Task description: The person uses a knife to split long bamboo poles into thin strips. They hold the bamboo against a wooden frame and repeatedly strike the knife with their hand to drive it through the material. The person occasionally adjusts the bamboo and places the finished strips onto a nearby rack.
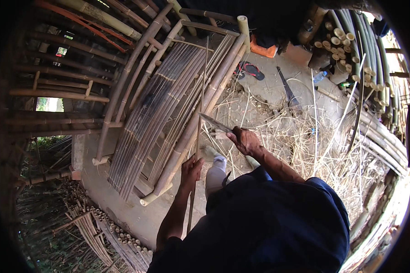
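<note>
Bamboo bench [182, 132] as landmark. Left of it: bamboo railing [66, 93], close against the bench's curved armrest. Below its near left corner: cut poles [123, 248], ends toward the bench, a band of concrete floor [105, 182] between. Bench seat: dark slats, their near ends jutting out; thick rail along the right edge.

Just off that rail, left hand [192, 169], fingers wrapped around a long thin strip [197, 145]. Strip slants up across the rail, far end over the slats, lower end running down beside the forearm; whether it touches the rail, can't tell.

Right hand [244, 142], right of the rail, closed round a knife [216, 122]; blade points at the rail and meets the strip in view, contact unclear. Elbow side of this arm borders pale shavings [282, 132], spread right of the bench almost to the rail. Farther right, well apart from the bench: stacked poles [382, 132].
</note>
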Demonstrator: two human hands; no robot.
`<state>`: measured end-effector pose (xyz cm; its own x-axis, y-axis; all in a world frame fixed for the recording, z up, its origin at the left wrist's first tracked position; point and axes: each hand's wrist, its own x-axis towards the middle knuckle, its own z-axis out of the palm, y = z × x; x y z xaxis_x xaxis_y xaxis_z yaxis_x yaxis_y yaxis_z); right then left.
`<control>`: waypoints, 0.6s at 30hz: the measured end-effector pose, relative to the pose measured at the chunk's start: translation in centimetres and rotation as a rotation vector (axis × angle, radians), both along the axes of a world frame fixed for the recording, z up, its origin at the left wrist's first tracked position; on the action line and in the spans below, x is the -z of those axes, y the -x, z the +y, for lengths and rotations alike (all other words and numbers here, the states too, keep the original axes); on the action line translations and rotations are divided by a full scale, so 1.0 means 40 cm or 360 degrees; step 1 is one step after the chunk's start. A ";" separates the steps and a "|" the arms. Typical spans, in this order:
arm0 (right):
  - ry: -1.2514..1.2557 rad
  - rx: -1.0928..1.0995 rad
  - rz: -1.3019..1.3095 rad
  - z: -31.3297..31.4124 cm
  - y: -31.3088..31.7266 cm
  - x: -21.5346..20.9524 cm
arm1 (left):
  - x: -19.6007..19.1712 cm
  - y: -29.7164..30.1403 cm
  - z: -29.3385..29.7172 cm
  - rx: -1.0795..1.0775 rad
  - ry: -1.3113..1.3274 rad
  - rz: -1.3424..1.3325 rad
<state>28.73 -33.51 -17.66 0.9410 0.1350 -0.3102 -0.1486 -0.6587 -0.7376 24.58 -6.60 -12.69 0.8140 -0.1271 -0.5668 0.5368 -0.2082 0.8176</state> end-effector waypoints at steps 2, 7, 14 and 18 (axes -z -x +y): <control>0.0069 -0.0205 -0.0275 0.003 0.043 -0.038 | -0.030 0.008 -0.062 -0.0033 0.0021 -0.0067; -0.0141 -0.0473 -0.0447 0.048 0.155 -0.137 | -0.133 0.007 -0.174 -0.0071 -0.0098 -0.0277; 0.0033 -0.0022 -0.0477 0.015 0.016 -0.142 | -0.230 0.105 -0.151 0.0029 -0.0173 -0.0362; -0.0036 -0.0242 -0.0588 0.132 0.112 -0.183 | -0.258 0.139 -0.041 0.0049 -0.0169 -0.0340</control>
<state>24.26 -28.25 -10.32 0.9574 0.2843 0.0499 0.2272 -0.6358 -0.7376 19.02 -8.23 -2.35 0.9135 -0.1030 -0.3936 0.3460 -0.3126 0.8847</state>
